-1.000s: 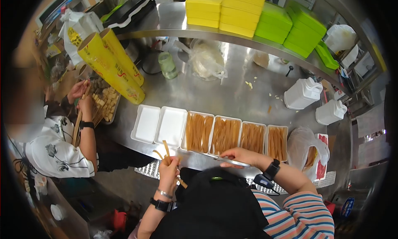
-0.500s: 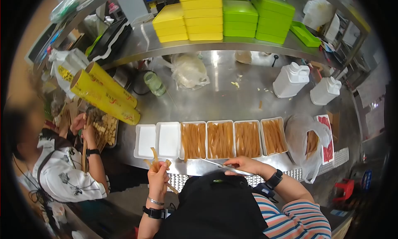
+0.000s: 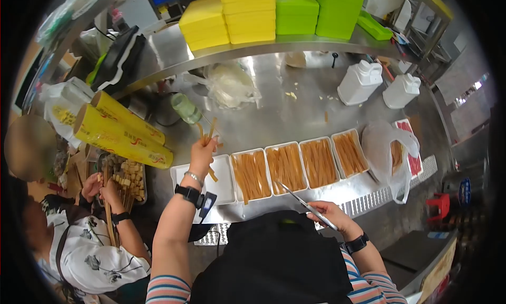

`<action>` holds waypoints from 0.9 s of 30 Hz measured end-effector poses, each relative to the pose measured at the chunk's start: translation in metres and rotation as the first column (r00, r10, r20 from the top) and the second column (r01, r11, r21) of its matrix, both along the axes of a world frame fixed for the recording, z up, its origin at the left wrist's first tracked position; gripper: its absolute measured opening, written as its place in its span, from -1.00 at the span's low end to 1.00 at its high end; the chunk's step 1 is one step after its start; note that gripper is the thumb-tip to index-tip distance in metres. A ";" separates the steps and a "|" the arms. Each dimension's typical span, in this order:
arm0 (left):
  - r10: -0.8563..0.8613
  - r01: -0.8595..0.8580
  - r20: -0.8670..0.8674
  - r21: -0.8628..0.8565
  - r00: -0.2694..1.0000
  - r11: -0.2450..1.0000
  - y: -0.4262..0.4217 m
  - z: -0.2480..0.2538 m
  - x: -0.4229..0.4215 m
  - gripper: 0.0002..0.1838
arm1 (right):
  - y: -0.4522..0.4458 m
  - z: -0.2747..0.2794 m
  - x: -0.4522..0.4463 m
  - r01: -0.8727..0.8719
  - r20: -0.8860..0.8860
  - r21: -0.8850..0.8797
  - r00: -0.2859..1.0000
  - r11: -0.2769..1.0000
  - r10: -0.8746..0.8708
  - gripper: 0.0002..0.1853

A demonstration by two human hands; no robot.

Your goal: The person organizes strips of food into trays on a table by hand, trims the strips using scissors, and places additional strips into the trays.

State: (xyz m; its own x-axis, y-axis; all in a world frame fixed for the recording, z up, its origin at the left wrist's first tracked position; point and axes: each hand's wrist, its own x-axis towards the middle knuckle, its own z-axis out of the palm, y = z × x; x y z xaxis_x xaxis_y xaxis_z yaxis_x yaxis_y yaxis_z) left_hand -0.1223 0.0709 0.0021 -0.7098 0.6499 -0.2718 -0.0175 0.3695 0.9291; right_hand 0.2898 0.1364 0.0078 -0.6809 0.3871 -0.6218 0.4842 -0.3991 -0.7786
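My left hand (image 3: 203, 154) is closed on a few brown strips (image 3: 212, 129), raised over the white trays at the left of the row. The second tray (image 3: 224, 190) shows a bare white bottom beneath it. Four trays to its right hold flat brown strips (image 3: 285, 168), laid lengthwise. Near the table's front edge my right hand (image 3: 329, 218) grips a long metal tool (image 3: 303, 202), its tip pointing at the filled trays. Whether that tool is tongs or scissors cannot be made out.
Yellow film rolls (image 3: 124, 138) stand at the left, beside a co-worker (image 3: 97, 246) holding skewers. Behind are a green bottle (image 3: 185, 108), a plastic bag (image 3: 232, 85) and white jugs (image 3: 360, 82). Stacked yellow boxes (image 3: 247, 14) occupy the shelf. A bag of strips (image 3: 380, 146) lies right.
My left hand has moved up and forward with the strips, from the table's front edge to above the trays. My right hand has shifted right and down, still gripping the tool. The view has shifted.
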 end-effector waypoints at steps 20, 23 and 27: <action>-0.602 0.538 -0.283 -0.276 0.747 0.797 0.013 -0.043 -0.006 -0.82 | -0.074 0.009 -0.001 0.317 0.123 -0.048 0.943 0.947 -0.310 -0.51; -0.540 0.516 -0.212 -0.159 0.815 0.842 0.013 -0.059 -0.011 -0.81 | -0.068 0.012 -0.004 0.245 0.075 -0.016 0.967 0.969 -0.243 -0.52; -0.400 0.417 -0.263 0.009 0.878 0.909 0.000 -0.053 -0.008 -0.81 | -0.059 0.019 -0.011 0.127 0.080 0.032 0.988 0.991 -0.130 -0.53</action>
